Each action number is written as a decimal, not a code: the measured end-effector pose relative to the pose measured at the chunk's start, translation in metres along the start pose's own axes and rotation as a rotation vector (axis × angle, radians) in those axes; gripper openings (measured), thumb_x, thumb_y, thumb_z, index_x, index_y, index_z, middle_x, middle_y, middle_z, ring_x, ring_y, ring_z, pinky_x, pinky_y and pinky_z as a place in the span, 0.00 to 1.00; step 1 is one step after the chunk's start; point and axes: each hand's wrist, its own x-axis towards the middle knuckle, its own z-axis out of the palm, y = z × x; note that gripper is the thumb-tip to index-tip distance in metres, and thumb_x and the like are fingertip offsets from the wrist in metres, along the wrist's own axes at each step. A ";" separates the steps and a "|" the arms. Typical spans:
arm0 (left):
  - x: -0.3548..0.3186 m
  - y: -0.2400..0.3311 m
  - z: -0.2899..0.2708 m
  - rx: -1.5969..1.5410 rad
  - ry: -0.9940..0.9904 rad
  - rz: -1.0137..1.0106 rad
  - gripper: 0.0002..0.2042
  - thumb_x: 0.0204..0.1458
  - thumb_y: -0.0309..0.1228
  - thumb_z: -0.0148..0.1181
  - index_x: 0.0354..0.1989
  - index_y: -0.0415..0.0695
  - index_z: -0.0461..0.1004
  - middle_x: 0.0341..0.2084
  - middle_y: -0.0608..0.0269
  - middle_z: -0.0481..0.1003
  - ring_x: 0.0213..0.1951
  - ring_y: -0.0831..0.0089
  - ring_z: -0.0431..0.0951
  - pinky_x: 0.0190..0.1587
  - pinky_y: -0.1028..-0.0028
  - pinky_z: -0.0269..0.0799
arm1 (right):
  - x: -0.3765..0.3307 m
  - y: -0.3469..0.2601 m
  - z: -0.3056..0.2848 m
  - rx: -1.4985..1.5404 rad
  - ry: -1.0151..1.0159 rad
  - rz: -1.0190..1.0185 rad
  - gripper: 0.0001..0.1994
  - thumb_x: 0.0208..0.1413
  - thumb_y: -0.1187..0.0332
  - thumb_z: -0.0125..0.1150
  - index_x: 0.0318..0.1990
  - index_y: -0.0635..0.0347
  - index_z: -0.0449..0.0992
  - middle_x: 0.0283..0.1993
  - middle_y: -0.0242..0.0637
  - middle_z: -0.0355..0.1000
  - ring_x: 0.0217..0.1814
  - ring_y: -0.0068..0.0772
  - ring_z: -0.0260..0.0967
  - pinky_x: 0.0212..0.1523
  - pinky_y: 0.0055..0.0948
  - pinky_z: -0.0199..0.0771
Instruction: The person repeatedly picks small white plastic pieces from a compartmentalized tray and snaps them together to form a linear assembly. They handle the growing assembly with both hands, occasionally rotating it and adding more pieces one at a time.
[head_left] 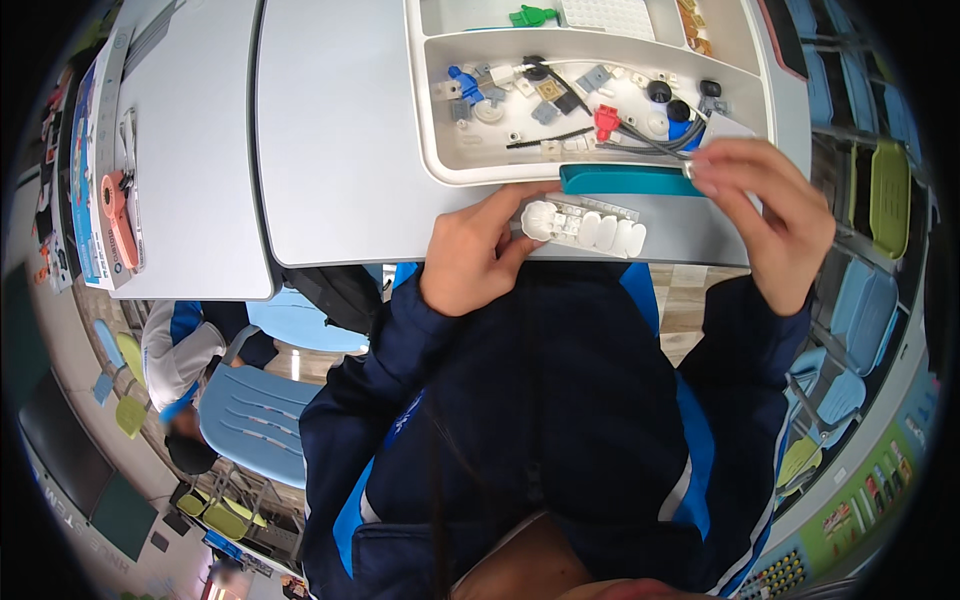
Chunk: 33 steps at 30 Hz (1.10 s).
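Near the table's front edge, my left hand point(470, 255) is closed on the left end of a white building-brick assembly point(605, 232). That assembly has a scalloped round piece at its left end and a row of rounded white tiles along it. At the tray's front right, my right hand point(765, 205) pinches a small white piece point(688, 170), mostly hidden by the fingertips. In front of both hands lies the white divided tray point(432, 140) with a teal strip point(625, 180) on its near side. Loose bricks, grey hoses, a red piece point(607, 122) and a blue piece point(464, 84) fill its near compartment.
Farther compartments hold a green piece point(533, 16), a white studded plate point(608, 17) and orange pieces point(697, 30). On the left table are a pink handheld fan point(118, 220) and a box point(88, 150). Blue chairs point(255, 415) and another person point(185, 350) are at the left.
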 end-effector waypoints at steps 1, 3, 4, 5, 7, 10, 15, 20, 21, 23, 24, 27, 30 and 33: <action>0.003 0.000 0.000 -0.007 -0.017 0.012 0.31 0.44 0.19 0.69 0.60 0.52 0.74 0.31 0.59 0.80 0.20 0.66 0.75 0.27 0.70 0.72 | -0.013 -0.009 -0.003 0.008 0.021 0.062 0.06 0.56 0.81 0.62 0.39 0.70 0.84 0.43 0.44 0.80 0.46 0.36 0.79 0.47 0.27 0.77; 0.006 0.001 -0.001 0.002 -0.043 -0.007 0.30 0.44 0.19 0.69 0.60 0.52 0.74 0.32 0.59 0.80 0.20 0.66 0.75 0.27 0.70 0.72 | -0.035 -0.021 -0.003 0.081 0.033 0.176 0.07 0.54 0.81 0.62 0.39 0.70 0.84 0.44 0.45 0.80 0.48 0.35 0.78 0.48 0.27 0.77; 0.003 0.003 -0.003 0.022 -0.046 -0.045 0.30 0.43 0.19 0.69 0.59 0.52 0.75 0.32 0.59 0.80 0.20 0.66 0.75 0.27 0.70 0.72 | -0.042 -0.019 0.004 0.138 0.035 0.177 0.07 0.54 0.81 0.63 0.40 0.70 0.84 0.44 0.45 0.80 0.47 0.35 0.78 0.48 0.27 0.77; 0.000 0.003 -0.003 0.041 -0.049 -0.083 0.30 0.43 0.19 0.70 0.59 0.52 0.75 0.33 0.58 0.80 0.20 0.66 0.75 0.27 0.70 0.72 | -0.049 -0.017 0.013 0.194 0.036 0.179 0.07 0.53 0.81 0.64 0.40 0.70 0.84 0.44 0.45 0.80 0.47 0.34 0.78 0.48 0.28 0.77; 0.001 0.002 0.002 0.011 0.026 -0.022 0.27 0.43 0.20 0.73 0.56 0.48 0.77 0.23 0.65 0.74 0.18 0.77 0.67 0.23 0.76 0.63 | -0.061 -0.018 0.026 0.245 0.022 0.215 0.09 0.53 0.82 0.66 0.42 0.69 0.83 0.44 0.44 0.80 0.46 0.33 0.78 0.48 0.27 0.77; 0.001 0.000 0.015 0.034 0.135 0.053 0.26 0.42 0.23 0.77 0.53 0.47 0.79 0.25 0.68 0.76 0.17 0.82 0.63 0.21 0.79 0.59 | -0.086 -0.019 0.056 0.550 0.054 0.450 0.11 0.55 0.84 0.68 0.45 0.69 0.81 0.45 0.41 0.81 0.46 0.30 0.82 0.49 0.23 0.80; -0.001 -0.003 0.015 0.122 0.114 0.103 0.26 0.39 0.26 0.77 0.52 0.48 0.79 0.48 0.65 0.79 0.22 0.69 0.75 0.25 0.73 0.72 | -0.103 -0.006 0.104 0.650 0.191 0.620 0.08 0.59 0.80 0.66 0.45 0.70 0.81 0.40 0.40 0.82 0.42 0.27 0.82 0.45 0.22 0.80; 0.002 -0.002 0.007 0.076 0.041 0.094 0.30 0.35 0.37 0.82 0.52 0.47 0.80 0.49 0.66 0.79 0.22 0.72 0.75 0.25 0.74 0.72 | -0.098 0.004 0.134 0.524 0.244 0.527 0.07 0.60 0.80 0.64 0.44 0.69 0.81 0.38 0.40 0.82 0.37 0.25 0.81 0.39 0.22 0.79; 0.001 -0.002 0.007 0.071 0.052 0.111 0.31 0.35 0.36 0.82 0.52 0.47 0.80 0.49 0.66 0.80 0.23 0.75 0.73 0.25 0.76 0.70 | -0.096 0.004 0.138 0.511 0.266 0.521 0.07 0.59 0.81 0.65 0.44 0.69 0.81 0.38 0.40 0.82 0.35 0.25 0.80 0.38 0.22 0.79; -0.001 -0.002 0.008 0.061 0.074 0.145 0.31 0.34 0.35 0.84 0.52 0.46 0.81 0.49 0.65 0.80 0.25 0.81 0.71 0.24 0.81 0.66 | -0.093 0.001 0.144 0.473 0.293 0.504 0.06 0.59 0.81 0.65 0.43 0.69 0.81 0.38 0.41 0.81 0.34 0.25 0.79 0.36 0.23 0.78; -0.002 -0.003 0.009 0.086 0.086 0.160 0.31 0.35 0.37 0.83 0.52 0.47 0.81 0.49 0.65 0.80 0.25 0.77 0.73 0.25 0.79 0.69 | -0.090 -0.001 0.144 0.449 0.298 0.491 0.06 0.58 0.81 0.65 0.42 0.68 0.82 0.38 0.41 0.81 0.33 0.25 0.78 0.35 0.23 0.78; -0.002 -0.007 0.013 0.143 0.118 0.198 0.29 0.39 0.39 0.81 0.52 0.49 0.80 0.49 0.67 0.79 0.27 0.69 0.80 0.29 0.73 0.76 | -0.088 -0.005 0.152 0.418 0.365 0.445 0.05 0.58 0.81 0.66 0.41 0.68 0.82 0.38 0.40 0.80 0.32 0.24 0.76 0.33 0.24 0.76; -0.003 -0.008 0.015 0.165 0.132 0.218 0.26 0.42 0.37 0.78 0.52 0.49 0.80 0.49 0.68 0.79 0.34 0.67 0.83 0.32 0.72 0.78 | -0.090 -0.002 0.161 0.354 0.432 0.391 0.05 0.57 0.81 0.67 0.40 0.66 0.82 0.38 0.39 0.80 0.32 0.23 0.75 0.31 0.23 0.74; -0.003 -0.006 0.014 0.188 0.129 0.217 0.24 0.43 0.36 0.77 0.52 0.50 0.80 0.49 0.68 0.79 0.38 0.66 0.84 0.33 0.71 0.79 | -0.089 -0.007 0.165 0.303 0.486 0.434 0.05 0.55 0.80 0.69 0.39 0.65 0.83 0.37 0.37 0.79 0.32 0.23 0.75 0.30 0.23 0.73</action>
